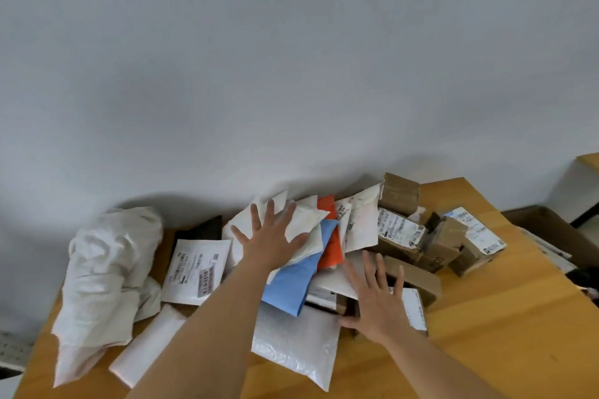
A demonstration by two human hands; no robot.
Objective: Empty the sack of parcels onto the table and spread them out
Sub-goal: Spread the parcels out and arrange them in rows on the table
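Note:
A heap of parcels lies on the wooden table: white mailers, a blue mailer, an orange mailer and several brown boxes. The crumpled white sack lies slack at the left edge. My left hand lies flat, fingers spread, on the white mailers at the top of the heap. My right hand is flat with fingers spread over a white mailer and a brown box at the heap's near right.
A grey wall runs right behind the table. An open cardboard box stands beyond the table's right edge. Bare wood shows at the front right and far right corner. A labelled white mailer lies beside the sack.

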